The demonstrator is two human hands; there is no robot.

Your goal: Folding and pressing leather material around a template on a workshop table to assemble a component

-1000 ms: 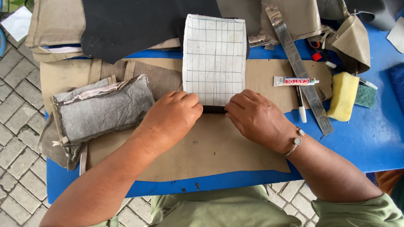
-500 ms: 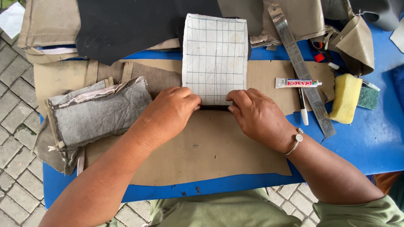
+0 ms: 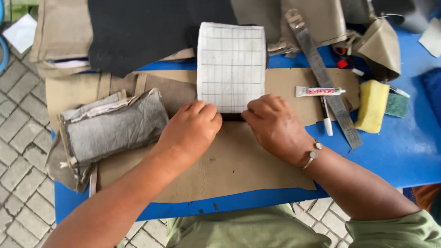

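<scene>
Blue table, white gridded sheet just beyond both hands' fingers

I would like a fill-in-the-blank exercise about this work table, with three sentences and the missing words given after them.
1. Both hands, the left hand and the right hand, press on the lower edge of a white sheet printed with a ____ pattern.
2. The sponge near the metal ruler is ____ in colour.
3. The table top is ____.

Missing words: grid; yellow; blue
</scene>
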